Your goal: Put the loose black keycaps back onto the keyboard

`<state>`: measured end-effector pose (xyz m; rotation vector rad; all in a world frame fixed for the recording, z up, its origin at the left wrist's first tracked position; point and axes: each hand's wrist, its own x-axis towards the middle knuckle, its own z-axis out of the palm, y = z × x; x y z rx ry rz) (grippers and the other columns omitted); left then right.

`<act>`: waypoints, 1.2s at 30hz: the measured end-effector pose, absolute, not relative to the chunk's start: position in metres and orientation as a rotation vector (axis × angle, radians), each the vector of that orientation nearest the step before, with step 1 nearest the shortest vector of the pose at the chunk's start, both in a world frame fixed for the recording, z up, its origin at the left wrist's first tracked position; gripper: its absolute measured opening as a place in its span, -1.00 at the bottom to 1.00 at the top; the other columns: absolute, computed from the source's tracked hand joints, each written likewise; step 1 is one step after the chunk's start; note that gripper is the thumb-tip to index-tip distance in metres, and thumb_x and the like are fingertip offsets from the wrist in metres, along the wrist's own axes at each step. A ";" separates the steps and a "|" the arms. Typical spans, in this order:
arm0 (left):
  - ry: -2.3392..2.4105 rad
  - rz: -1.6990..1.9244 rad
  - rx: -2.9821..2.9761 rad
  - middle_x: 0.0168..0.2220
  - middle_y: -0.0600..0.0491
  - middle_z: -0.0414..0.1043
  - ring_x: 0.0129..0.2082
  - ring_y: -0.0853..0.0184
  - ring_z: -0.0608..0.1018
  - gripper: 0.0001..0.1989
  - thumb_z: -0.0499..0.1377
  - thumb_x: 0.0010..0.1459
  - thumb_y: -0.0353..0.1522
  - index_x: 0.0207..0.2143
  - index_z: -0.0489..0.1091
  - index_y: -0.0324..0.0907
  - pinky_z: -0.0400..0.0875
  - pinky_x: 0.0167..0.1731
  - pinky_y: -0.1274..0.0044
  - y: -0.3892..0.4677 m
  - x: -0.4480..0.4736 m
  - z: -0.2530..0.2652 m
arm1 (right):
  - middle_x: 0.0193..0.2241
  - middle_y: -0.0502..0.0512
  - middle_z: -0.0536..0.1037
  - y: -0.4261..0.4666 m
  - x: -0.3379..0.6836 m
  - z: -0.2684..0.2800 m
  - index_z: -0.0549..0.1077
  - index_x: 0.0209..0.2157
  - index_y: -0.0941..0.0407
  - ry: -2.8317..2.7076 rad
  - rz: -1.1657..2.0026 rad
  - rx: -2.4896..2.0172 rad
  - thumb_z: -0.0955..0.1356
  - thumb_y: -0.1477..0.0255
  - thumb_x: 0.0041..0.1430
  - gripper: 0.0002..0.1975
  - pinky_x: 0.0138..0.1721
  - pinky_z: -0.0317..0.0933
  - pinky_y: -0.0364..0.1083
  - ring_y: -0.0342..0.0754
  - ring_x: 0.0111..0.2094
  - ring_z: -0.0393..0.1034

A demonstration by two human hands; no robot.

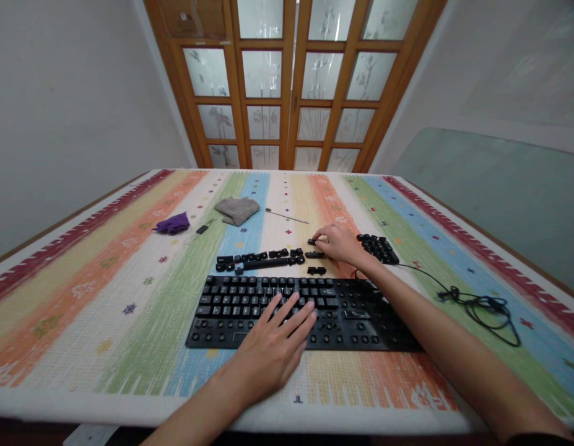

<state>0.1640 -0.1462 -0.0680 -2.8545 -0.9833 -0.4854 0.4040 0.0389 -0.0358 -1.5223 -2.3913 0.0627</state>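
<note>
A black keyboard point(333, 325) lies flat near the front of the table, keycaps on its upper left rows and bare key switches along its lower rows and right part. My left hand point(280, 337) rests on it with the fingers spread, holding nothing. Behind the keyboard, my right hand point(337, 243) has thumb and fingers closed at a small black keycap point(311, 241). Loose keycaps point(249, 256) stand in rows nearby, among them a long space bar point(267, 263). To the right of that hand sits another block of keycaps point(382, 249), partly covered by it.
A coiled black cable point(488, 306) lies at the right. Farther back are a grey cloth point(237, 210), a purple cloth point(173, 223), a small black item with bristles or wire point(202, 229) and a thin rod point(289, 216). A striped cloth point(147, 322) covers the table.
</note>
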 end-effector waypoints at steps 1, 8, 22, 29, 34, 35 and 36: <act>-0.980 -0.485 -2.851 0.38 0.05 0.09 0.39 0.15 0.11 -0.53 -0.04 0.41 -0.34 0.33 0.11 -0.13 -0.01 0.37 0.19 -0.146 0.164 -0.068 | -0.28 0.16 0.65 0.040 0.404 -0.036 0.63 -0.26 0.12 -2.383 0.070 -1.531 0.33 0.55 0.11 -0.77 -0.14 0.25 -0.01 0.10 -0.17 0.42; -0.966 -0.476 -2.843 0.37 0.05 0.10 0.38 0.19 0.14 -0.54 -0.06 0.42 -0.33 0.33 0.11 -0.14 -0.05 0.37 0.24 -0.146 0.164 -0.067 | -0.32 0.16 0.61 0.042 0.404 -0.039 0.57 -0.30 0.13 -2.334 0.143 -1.538 0.34 0.54 0.10 -0.83 -0.20 0.22 -0.06 0.06 -0.20 0.41; -0.956 -0.486 -2.821 0.37 0.05 0.12 0.38 0.19 0.15 -0.53 -0.05 0.42 -0.32 0.33 0.10 -0.15 -0.05 0.37 0.25 -0.146 0.164 -0.068 | -0.35 0.10 0.54 0.019 0.413 -0.021 0.38 -0.30 0.12 -2.132 0.245 -1.361 0.34 0.45 0.12 -0.92 -0.27 0.23 -0.08 -0.04 -0.33 0.39; -0.938 -0.474 -2.808 0.37 0.05 0.09 0.37 0.18 0.15 -0.55 -0.06 0.42 -0.32 0.32 0.12 -0.17 -0.06 0.37 0.24 -0.145 0.165 -0.067 | -0.34 0.08 0.57 -0.050 0.417 -0.008 0.42 -0.27 0.11 -2.119 0.357 -1.101 0.36 0.39 0.20 -0.91 -0.25 0.31 -0.06 -0.03 -0.31 0.45; -0.943 -0.466 -2.822 0.35 0.04 0.14 0.35 0.17 0.20 -0.56 -0.05 0.42 -0.34 0.30 0.16 -0.17 -0.02 0.35 0.23 -0.145 0.166 -0.066 | -0.29 0.08 0.57 -0.098 0.420 -0.018 0.43 -0.21 0.10 -2.247 0.378 -1.037 0.35 0.43 0.25 -0.92 -0.20 0.34 -0.06 -0.04 -0.26 0.46; -0.948 -0.463 -2.823 0.36 0.04 0.13 0.35 0.17 0.20 -0.56 -0.05 0.42 -0.34 0.30 0.15 -0.17 -0.03 0.36 0.24 -0.145 0.166 -0.066 | -0.28 0.09 0.57 -0.105 0.420 -0.021 0.43 -0.20 0.10 -2.274 0.372 -1.017 0.34 0.44 0.26 -0.92 -0.19 0.34 -0.05 -0.04 -0.25 0.46; -0.952 -0.463 -2.822 0.36 0.04 0.12 0.36 0.17 0.19 -0.55 -0.05 0.42 -0.34 0.31 0.14 -0.18 -0.03 0.36 0.24 -0.145 0.166 -0.066 | -0.27 0.10 0.57 -0.111 0.420 -0.024 0.42 -0.19 0.10 -2.296 0.358 -0.998 0.33 0.44 0.28 -0.92 -0.18 0.34 -0.04 -0.03 -0.24 0.46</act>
